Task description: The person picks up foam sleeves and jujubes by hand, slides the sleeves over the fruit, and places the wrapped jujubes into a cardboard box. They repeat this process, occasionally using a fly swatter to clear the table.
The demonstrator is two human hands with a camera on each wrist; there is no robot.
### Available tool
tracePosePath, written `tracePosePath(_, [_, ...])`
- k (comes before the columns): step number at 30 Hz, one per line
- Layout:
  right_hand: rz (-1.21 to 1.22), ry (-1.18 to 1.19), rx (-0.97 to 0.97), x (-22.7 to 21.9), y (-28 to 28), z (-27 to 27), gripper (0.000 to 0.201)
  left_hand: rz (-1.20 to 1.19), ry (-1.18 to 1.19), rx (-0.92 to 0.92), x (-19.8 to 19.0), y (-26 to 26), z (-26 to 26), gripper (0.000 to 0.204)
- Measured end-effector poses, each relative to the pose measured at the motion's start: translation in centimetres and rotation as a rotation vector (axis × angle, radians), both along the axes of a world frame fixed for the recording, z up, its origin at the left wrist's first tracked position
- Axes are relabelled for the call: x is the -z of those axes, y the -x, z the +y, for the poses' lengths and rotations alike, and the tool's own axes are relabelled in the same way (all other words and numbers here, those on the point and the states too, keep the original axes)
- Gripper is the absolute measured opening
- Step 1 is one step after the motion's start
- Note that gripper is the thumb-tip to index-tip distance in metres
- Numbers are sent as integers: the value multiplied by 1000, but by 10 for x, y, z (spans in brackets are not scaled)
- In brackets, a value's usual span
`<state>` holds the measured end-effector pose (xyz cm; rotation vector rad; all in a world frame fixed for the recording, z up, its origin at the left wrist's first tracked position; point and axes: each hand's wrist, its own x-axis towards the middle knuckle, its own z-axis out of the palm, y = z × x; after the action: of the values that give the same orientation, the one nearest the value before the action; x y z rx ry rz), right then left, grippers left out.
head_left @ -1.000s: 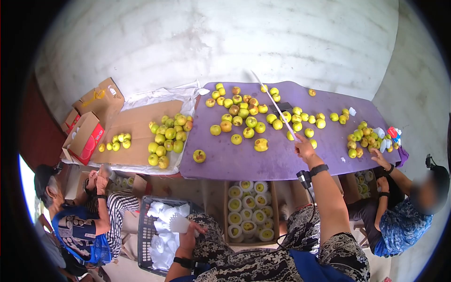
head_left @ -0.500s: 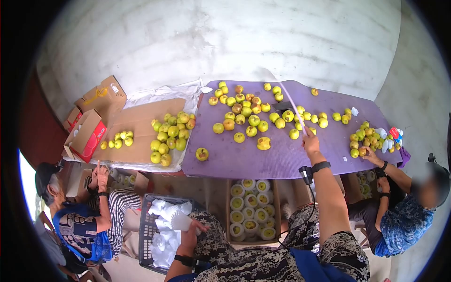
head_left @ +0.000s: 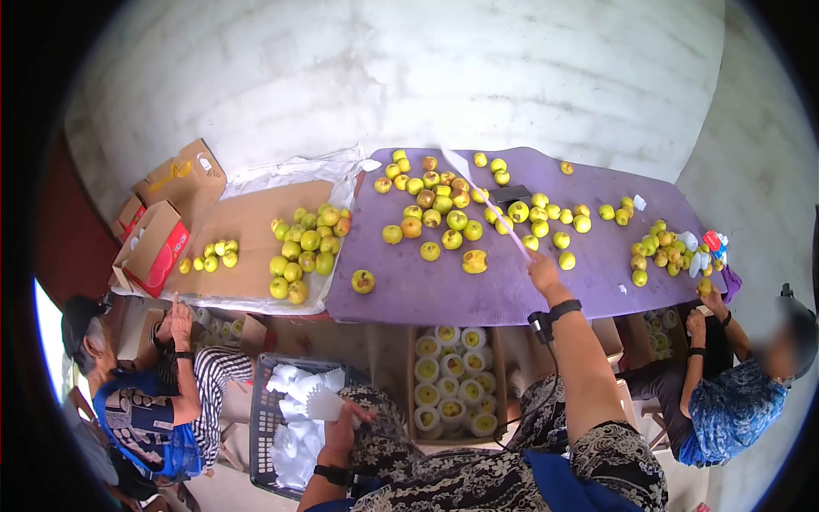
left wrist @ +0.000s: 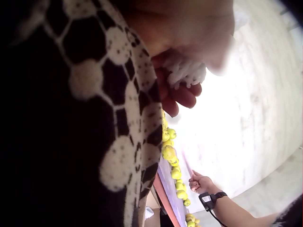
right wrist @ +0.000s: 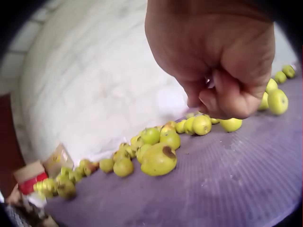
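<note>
Head view catches a worker's right hand (head_left: 544, 275) raised over the purple table (head_left: 401, 297), its grip curled tightly round the lower end of a pale stick (head_left: 503, 224) that slants away toward the wall (head_left: 546, 77). Over the past second the stick has swung, and its far end now leans farther left, over the back of the table; the scattered apples (head_left: 474, 262) look unmoved, which suggests the stick is being waved above the fruit rather than used to push it. At the table's right end, a neighbor's hand (head_left: 713, 299) has drawn back from the heap there and now holds a single apple at the near edge. The stick runs out beyond the worker's fist, crossing the fruit in the frame; the right wrist view shows apples on the table below and behind the knuckles, none of them in the grip. Low at the worker's other side, the left hand (head_left: 341, 433) pinches a white foam net (head_left: 323, 404) above a dark crate (head_left: 263, 418) of similar nets, just beside the lap, well apart from the apples on the table.
</note>
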<state>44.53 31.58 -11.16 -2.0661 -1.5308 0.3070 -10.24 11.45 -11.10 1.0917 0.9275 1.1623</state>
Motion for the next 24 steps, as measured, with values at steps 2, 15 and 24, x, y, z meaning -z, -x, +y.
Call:
tracePosePath(2, [265, -77, 7, -43, 7, -5, 49, 1, -10, -2, -2, -1, -1, 37])
tracePosePath(15, [296, -384, 485, 31, -56, -99, 58, 5, 30, -37, -7, -3, -3, 42])
tracePosePath(24, [1161, -246, 465, 59, -65, -138, 46, 1, 43, -81, -3, -6, -7, 39])
